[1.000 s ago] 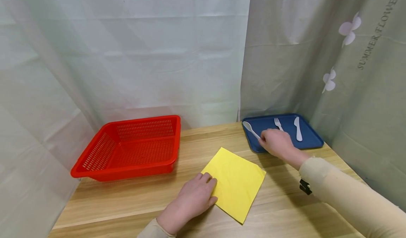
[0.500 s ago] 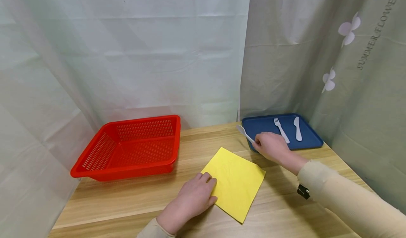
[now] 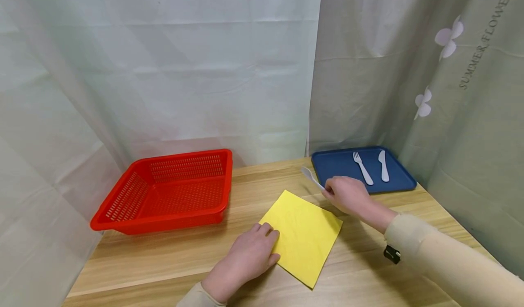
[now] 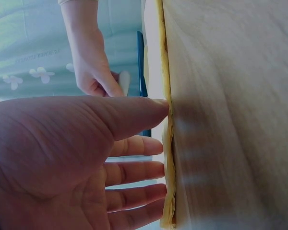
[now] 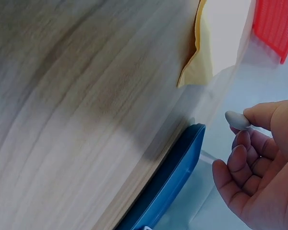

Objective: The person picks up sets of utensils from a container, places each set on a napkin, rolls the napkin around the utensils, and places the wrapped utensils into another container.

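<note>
1. Right of centre, my right hand [image 3: 348, 193] pinches a slender white plastic spoon [image 3: 309, 175], its handle partly hidden.
2. Lower centre, my left hand [image 3: 253, 249], fingers straight, covers a folded yellow square cloth's [image 3: 306, 239] edge.

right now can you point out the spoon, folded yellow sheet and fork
Spoon [image 3: 313, 179]: head view, neck between bowl and handle.
Folded yellow sheet [image 3: 304, 238]: head view, middle of its top face.
Fork [image 3: 363, 168]: head view, on its handle.
</note>
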Demonstrator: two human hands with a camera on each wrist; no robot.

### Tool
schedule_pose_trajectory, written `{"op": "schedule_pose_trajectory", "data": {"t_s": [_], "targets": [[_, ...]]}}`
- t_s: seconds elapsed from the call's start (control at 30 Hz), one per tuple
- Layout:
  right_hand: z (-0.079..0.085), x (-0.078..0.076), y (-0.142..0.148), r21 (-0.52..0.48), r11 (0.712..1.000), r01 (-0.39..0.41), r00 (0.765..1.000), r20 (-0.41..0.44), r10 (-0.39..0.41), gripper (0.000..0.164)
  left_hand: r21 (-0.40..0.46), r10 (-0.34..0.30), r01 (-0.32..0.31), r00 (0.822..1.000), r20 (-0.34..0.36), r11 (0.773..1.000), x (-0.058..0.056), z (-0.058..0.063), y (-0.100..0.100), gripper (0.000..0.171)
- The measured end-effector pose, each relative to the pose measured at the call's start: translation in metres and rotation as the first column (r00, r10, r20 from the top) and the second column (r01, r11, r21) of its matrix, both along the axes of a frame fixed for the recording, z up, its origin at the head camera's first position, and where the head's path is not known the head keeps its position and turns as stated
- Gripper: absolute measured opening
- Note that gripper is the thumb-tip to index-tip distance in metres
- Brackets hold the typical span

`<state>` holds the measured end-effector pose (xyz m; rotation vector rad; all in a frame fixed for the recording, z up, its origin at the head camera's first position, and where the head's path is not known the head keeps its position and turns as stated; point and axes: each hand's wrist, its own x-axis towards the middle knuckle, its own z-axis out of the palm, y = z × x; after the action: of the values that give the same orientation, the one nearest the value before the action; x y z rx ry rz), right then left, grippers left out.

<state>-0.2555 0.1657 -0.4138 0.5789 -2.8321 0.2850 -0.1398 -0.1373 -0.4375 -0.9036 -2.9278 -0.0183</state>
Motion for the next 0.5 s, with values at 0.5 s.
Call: {"op": "schedule_pose_trajectory", "data": {"t_s": [0.5], "targets": [[-0.003,0.013,-0.010,-0.020,1.000,-0.020,1.000,0.020,0.021,0.019,0.008,-0.004,0.004,1.000,0.004,1.000,0.000,0.001,-0.001,0.042]]}}
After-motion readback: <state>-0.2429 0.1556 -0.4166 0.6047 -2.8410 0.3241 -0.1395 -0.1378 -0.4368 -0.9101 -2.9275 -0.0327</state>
